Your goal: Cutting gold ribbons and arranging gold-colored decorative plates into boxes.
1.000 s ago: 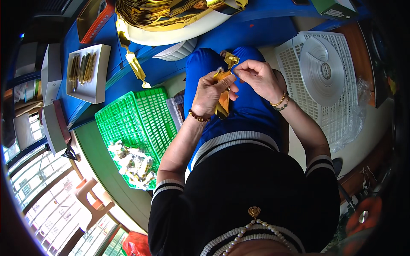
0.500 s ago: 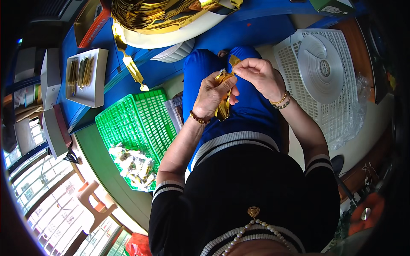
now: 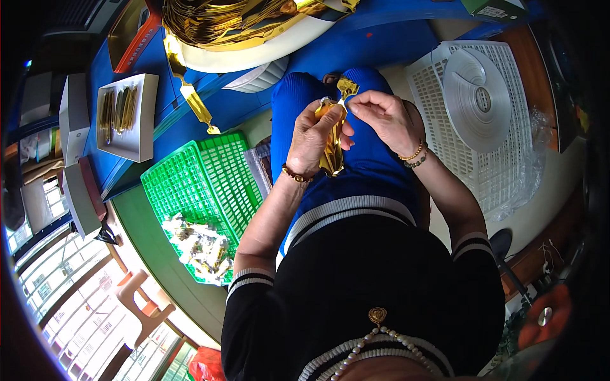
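A shiny gold foil strip (image 3: pixel 332 155), pinched in to a narrow neck near its top, is held upright over my lap. My left hand (image 3: pixel 309 136) is closed round it, thumb laid along its front. Above the neck, the foil's flared end (image 3: pixel 347 87) sticks out past my fingers. My right hand (image 3: pixel 387 124) is closed in a pinch right beside that neck; whatever lies between thumb and forefinger is too small to make out.
A pale basin (image 3: pixel 254 58) heaped with gold foil strips stands ahead, one strip (image 3: pixel 196 103) hanging off it. At left are a white box (image 3: pixel 147 117) of foil pieces and a green basket (image 3: pixel 210 184) with wrapped pieces. A white crate (image 3: pixel 438 108) holding a white ribbon roll (image 3: pixel 467 95) stands right.
The foil's top end now shows wider and flared above the neck, and the held strip has turned flatter toward view. My right fingertips have shifted slightly down; my left hand stays round the foil.
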Tool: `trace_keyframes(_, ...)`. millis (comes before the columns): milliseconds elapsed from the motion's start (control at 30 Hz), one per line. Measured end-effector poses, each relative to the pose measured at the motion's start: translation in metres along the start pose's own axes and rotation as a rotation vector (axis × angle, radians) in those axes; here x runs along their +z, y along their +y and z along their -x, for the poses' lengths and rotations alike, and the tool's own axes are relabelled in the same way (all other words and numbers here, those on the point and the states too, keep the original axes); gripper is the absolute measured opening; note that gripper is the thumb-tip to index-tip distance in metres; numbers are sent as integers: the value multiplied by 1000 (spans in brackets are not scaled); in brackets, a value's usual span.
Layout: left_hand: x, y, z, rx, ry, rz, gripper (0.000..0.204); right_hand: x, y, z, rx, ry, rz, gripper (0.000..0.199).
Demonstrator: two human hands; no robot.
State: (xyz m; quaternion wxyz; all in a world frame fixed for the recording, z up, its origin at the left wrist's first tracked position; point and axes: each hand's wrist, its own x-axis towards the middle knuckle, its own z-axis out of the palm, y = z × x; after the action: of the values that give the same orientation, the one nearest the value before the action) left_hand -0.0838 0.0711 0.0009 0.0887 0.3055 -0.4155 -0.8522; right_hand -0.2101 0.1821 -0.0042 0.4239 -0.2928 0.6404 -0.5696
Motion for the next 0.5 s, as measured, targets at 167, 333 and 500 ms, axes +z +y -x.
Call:
trace_keyframes(167, 2, 0, 0, 0, -8, 10, 17, 1, 11, -4, -58, -11, -46, 12)
trace_keyframes(333, 2, -2, -3, -7, 26, 1, 13, 6, 14, -4, -234, 64, 101, 8)
trace_keyframes(500, 5, -3, -5, -10, 92, 16, 11, 14, 9, -3, -398, 192, 310, 5)
